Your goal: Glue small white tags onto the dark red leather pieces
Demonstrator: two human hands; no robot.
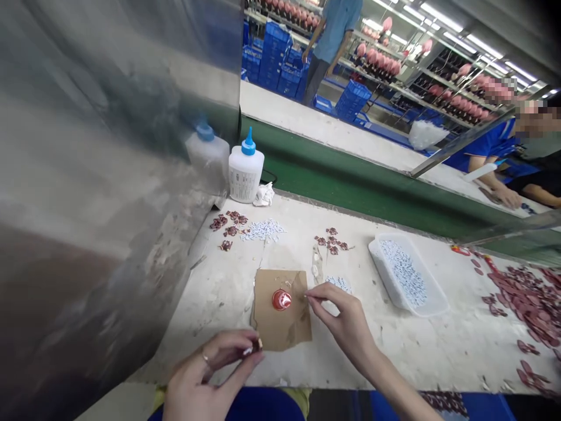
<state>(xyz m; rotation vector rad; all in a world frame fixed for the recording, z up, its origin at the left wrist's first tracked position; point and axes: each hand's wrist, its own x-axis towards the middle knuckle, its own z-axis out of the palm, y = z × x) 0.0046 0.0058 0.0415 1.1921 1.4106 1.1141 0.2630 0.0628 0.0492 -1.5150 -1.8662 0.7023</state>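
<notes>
My left hand (214,368) is closed in a pinch at the near edge of the table, holding a small dark brown piece (258,345) with a whitish bit beside it. At the right edge of a brown cardboard square (280,333), my right hand (344,316) has its thumb and forefinger pinched on a tiny pale piece (306,296). On the cardboard sits a small round red, shiny thing (281,300) with white on its surface. Just beyond my right hand lies a small patch of tiny white pieces (339,284).
A white bottle with blue nozzle (246,175) stands by the metal wall (131,175) at left. Brown pieces (332,241) and white pieces (265,230) lie behind the cardboard. A plastic tub (432,310) and many reddish-brown parts (521,298) are rightward. Other people work beyond.
</notes>
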